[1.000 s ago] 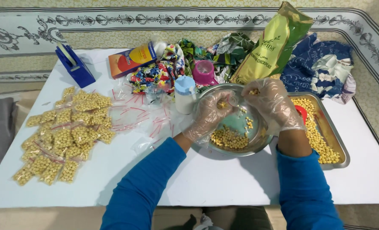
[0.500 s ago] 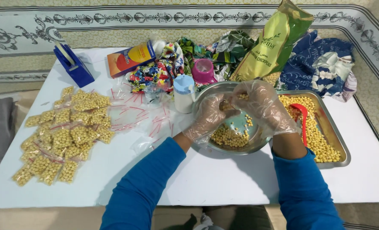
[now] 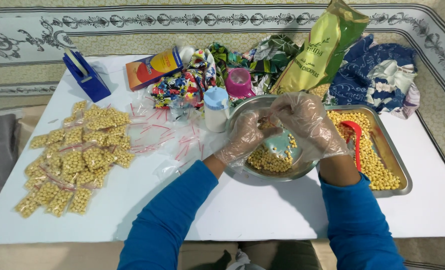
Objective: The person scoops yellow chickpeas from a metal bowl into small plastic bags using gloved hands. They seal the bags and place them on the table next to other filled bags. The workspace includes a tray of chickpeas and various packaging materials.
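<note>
Single head-worn view, looking steeply down and forward from above the near edge of the white table (image 3: 242, 210). Close range: forearms enter from the bottom edge. The table fills most of the frame; patterned floor covering beyond its far edge.

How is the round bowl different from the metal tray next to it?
The round bowl is curved and holds few chickpeas, with both gloved hands over it. The metal tray is rectangular, flat, much fuller, and has a red scoop lying in it. Both are shiny metal, holding chickpeas, on the white table.
</note>
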